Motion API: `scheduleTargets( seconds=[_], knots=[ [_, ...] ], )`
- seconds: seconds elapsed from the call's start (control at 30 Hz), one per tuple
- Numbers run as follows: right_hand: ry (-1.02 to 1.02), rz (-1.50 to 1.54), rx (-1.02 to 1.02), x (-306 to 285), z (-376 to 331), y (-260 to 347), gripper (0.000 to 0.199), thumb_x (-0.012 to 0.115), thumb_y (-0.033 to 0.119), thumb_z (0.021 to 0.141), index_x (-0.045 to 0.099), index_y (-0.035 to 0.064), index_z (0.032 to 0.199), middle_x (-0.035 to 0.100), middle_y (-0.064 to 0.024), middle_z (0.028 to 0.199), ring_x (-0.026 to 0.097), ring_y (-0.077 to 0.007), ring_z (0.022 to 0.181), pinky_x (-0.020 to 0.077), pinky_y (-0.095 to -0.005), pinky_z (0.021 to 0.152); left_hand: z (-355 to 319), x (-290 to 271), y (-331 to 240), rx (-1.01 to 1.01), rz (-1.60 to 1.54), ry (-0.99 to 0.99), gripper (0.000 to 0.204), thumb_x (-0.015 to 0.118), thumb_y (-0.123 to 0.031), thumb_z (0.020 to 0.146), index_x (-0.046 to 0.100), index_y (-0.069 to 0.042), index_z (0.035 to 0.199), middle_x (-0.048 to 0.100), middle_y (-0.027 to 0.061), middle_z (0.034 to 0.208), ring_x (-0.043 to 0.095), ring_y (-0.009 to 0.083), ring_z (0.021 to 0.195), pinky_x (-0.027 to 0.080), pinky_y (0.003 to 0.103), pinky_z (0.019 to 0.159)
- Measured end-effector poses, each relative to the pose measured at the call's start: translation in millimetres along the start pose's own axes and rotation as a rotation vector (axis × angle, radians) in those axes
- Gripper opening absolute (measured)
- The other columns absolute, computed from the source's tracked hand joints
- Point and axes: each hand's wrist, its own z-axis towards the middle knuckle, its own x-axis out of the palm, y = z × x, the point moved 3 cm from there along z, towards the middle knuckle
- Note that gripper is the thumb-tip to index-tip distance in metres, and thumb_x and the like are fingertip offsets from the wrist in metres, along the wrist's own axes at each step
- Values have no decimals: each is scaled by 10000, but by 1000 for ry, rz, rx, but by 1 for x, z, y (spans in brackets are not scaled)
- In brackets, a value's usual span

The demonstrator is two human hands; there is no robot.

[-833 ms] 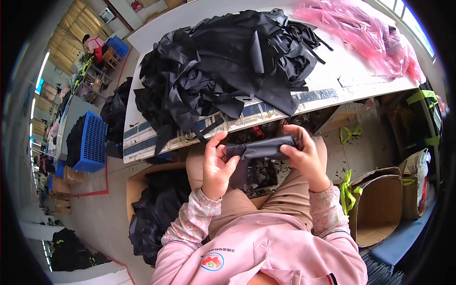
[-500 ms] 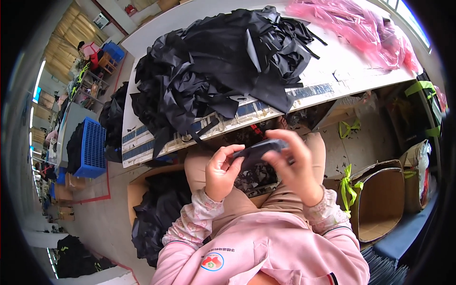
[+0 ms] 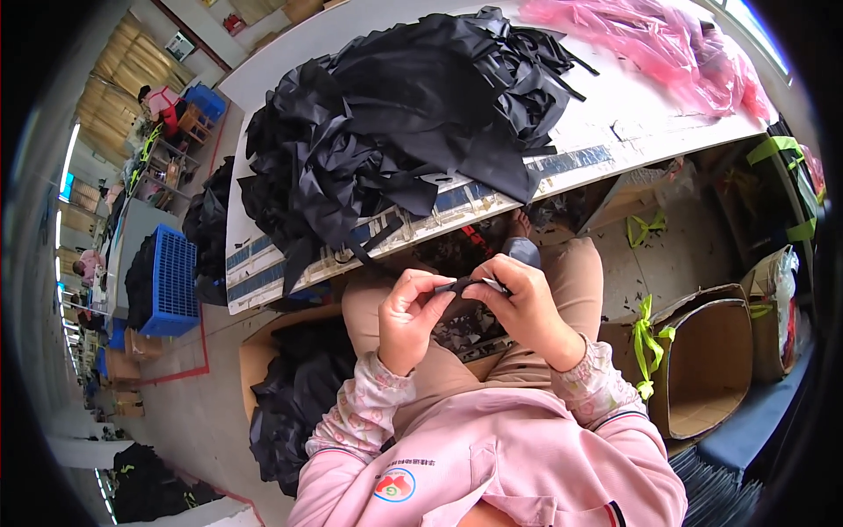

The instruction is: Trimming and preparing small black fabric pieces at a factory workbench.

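My left hand [image 3: 408,318] pinches one end of a small black fabric piece [image 3: 457,286] between thumb and fingertips. My right hand [image 3: 525,307] is closed on the other end, close beside the left fingertips. A thin pale, greyish edge shows at the right fingers; whether it is part of the piece or a separate object, I cannot tell. Both hands are above my lap, just in front of the table's near edge. On the white table [image 3: 650,145] lies a big heap of black fabric pieces [image 3: 395,114], some hanging over the edge.
Pink plastic sheeting [image 3: 659,53] covers the table's far right. Beside my left leg is a cardboard box [image 3: 255,351] with black fabric [image 3: 303,395]. An open carton [image 3: 707,373] with a yellow-green ribbon stands at the right. A blue crate [image 3: 171,277] and another person [image 3: 164,107] are farther left.
The black piece was spread wider between my hands; now it is a short, narrow bit. My right hand has lowered, its fingers closing in near the left fingertips.
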Motion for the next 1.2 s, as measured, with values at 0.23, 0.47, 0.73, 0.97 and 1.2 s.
scheduleTargets(
  seconds=[0.23, 0.47, 0.73, 0.97, 1.2],
  knots=[
    [166, 190, -32, -5, 2, -2, 176, 723, 62, 779, 572, 4, 848, 563, -99, 715, 543, -206, 631, 434, -308, 586, 6, -3, 8, 7, -189, 74, 120, 607, -77, 894, 645, -10, 986, 614, 34, 960, 576, 114, 918, 420, 254, 885],
    [177, 246, 31, -3, -2, -4, 130, 697, 52, 796, 591, 11, 859, 594, -101, 735, 576, -191, 648, 455, -295, 596, -4, 8, 26, -263, -641, 90, 180, 671, -53, 850, 577, -29, 1001, 616, 10, 939, 576, 82, 867, 453, 219, 817],
    [195, 161, 166, -8, 0, 2, 142, 677, 95, 815, 598, -22, 815, 574, -113, 658, 546, -145, 599, 445, -291, 557, -12, 7, 6, -200, -295, 214, 237, 638, 51, 818, 583, 24, 1047, 550, 37, 1048, 542, 112, 955, 443, 244, 860],
    [220, 177, 196, -5, 0, -2, 166, 684, 112, 816, 593, -27, 806, 552, -93, 630, 474, -92, 592, 422, -282, 531, -9, 6, 2, -19, 16, 209, 166, 656, 68, 795, 610, 35, 952, 491, 41, 1039, 516, 121, 958, 434, 252, 864],
    [313, 602, 321, 1, -2, -18, 134, 710, 68, 814, 612, 13, 889, 613, 8, 792, 526, -43, 727, 445, -217, 660, -10, 4, 10, -185, -230, 264, 141, 628, 80, 796, 617, 17, 922, 508, 49, 1066, 522, 125, 983, 433, 263, 881]
  ],
)
